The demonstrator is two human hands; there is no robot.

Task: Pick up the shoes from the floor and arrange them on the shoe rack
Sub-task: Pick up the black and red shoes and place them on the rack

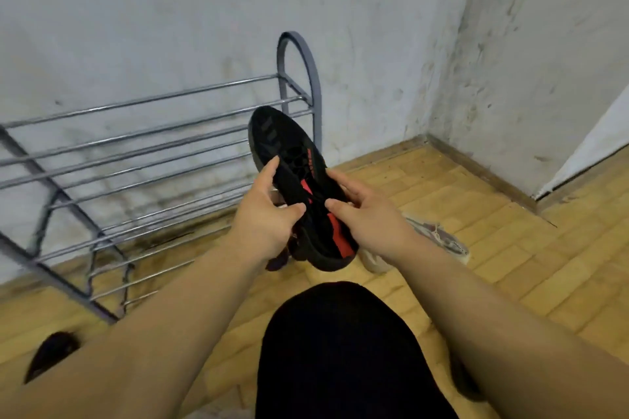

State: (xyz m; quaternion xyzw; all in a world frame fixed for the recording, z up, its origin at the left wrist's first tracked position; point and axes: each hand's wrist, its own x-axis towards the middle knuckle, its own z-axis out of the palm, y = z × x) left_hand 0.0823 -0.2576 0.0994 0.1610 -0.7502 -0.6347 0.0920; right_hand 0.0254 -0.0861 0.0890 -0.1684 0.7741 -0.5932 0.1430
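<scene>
Shoe (299,180), black with red lining, is off the floor, held in both my hands, toe pointing up and away toward the rack (143,160). Left hand (267,214) grips its left side: fingers along the upper, thumb pressed in near the collar. Right hand (366,211) is closed on the right side the same way, thumb on top, fingers wrapped under. Toe sits in front of the rack's right end hoop, level with the upper bars; I cannot tell if it touches them.

Rack stands against a stained white wall (170,10), metal bars, all tiers bare as far as visible.

Around:
- pale sneaker (439,238) on the wood floor (493,248), just behind my right wrist, partly hidden by it.
- something dark and purplish (277,260) under my left hand; mostly hidden, cannot identify.
- dark shoe (51,355), blurred, on the floor at lower left beside the rack's near leg.
- my knee (340,350), black cloth, directly below the held shoe.
</scene>
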